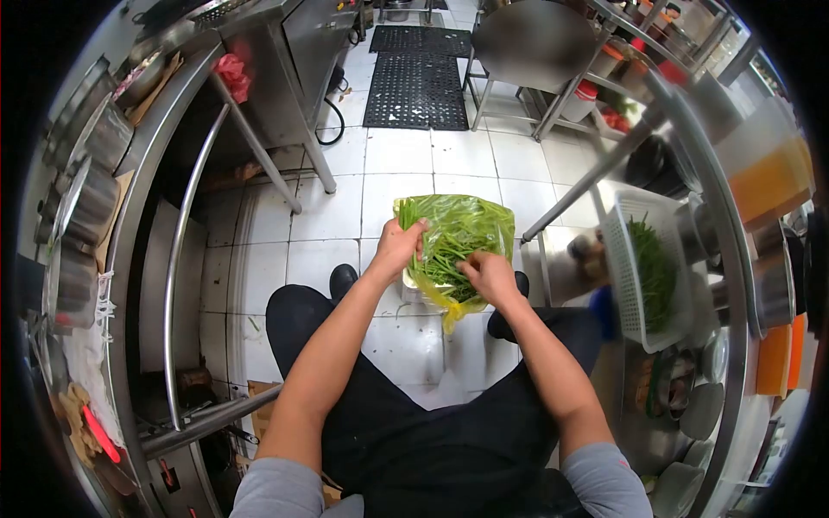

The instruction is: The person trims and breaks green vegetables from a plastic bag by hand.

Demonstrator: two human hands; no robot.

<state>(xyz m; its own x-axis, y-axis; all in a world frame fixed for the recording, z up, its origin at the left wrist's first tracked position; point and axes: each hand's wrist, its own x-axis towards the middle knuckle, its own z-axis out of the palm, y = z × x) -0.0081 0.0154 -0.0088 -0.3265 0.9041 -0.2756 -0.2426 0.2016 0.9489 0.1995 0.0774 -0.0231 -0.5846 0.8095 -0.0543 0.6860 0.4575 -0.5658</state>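
Note:
Between my knees, a clear yellowish plastic bag [471, 211] of long green beans [445, 252] lies spread over a pale container [419, 292] low above the floor. My left hand [400, 247] is closed around a small bunch of beans at the left side, their ends sticking up past the fingers. At the right of the pile, my right hand [490, 278] has its fingers bent down into the beans and pinched together. What exactly lies between those fingertips is hidden. The bag's yellow knotted end hangs towards me.
A white perforated basket [629, 285] with more green beans stands on the right under a steel shelf. Steel pots [91, 203] line the counter on the left. Black rubber mats [417, 91] lie on the tiled floor ahead, near a round-topped stool [534, 43].

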